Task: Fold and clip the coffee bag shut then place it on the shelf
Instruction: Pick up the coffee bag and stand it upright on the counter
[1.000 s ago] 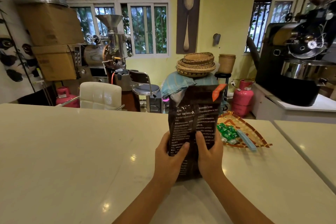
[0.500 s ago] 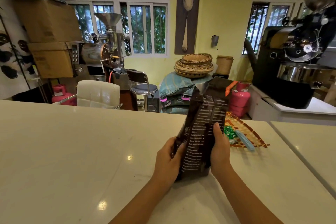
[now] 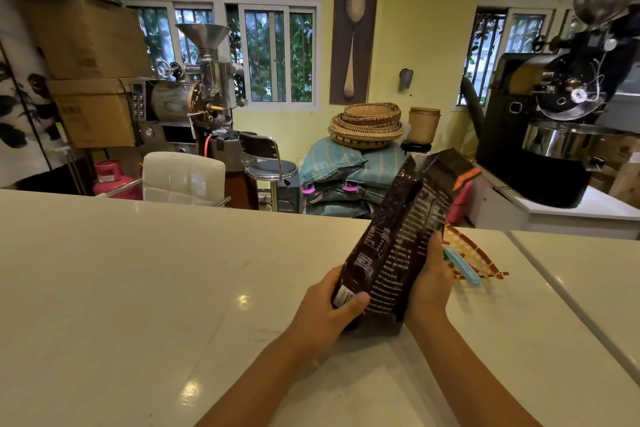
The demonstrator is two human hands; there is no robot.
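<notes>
I see a broad, glossy cream tabletop (image 3: 138, 288) filling the lower part of my view, with a seam running along its right side. Above its middle a tall dark brown foil coffee bag with small white print (image 3: 398, 243) is held tilted, its top leaning away and to the right, its base just over the surface; I cannot tell whether the base touches. The top of the bag looks unfolded, showing a silvery inner edge and an orange tab at the upper right corner. My left hand (image 3: 323, 314) is wrapped around the lower left side of the bag, thumb pressed across the front near a white label. My right hand (image 3: 429, 284) is closed on the bag's right edge, fingers hidden behind it. Just beyond the right hand lies a flat woven tray with brown and orange edging (image 3: 474, 253), and on it a pale blue plastic bag clip (image 3: 462, 267), touching neither hand.
</notes>
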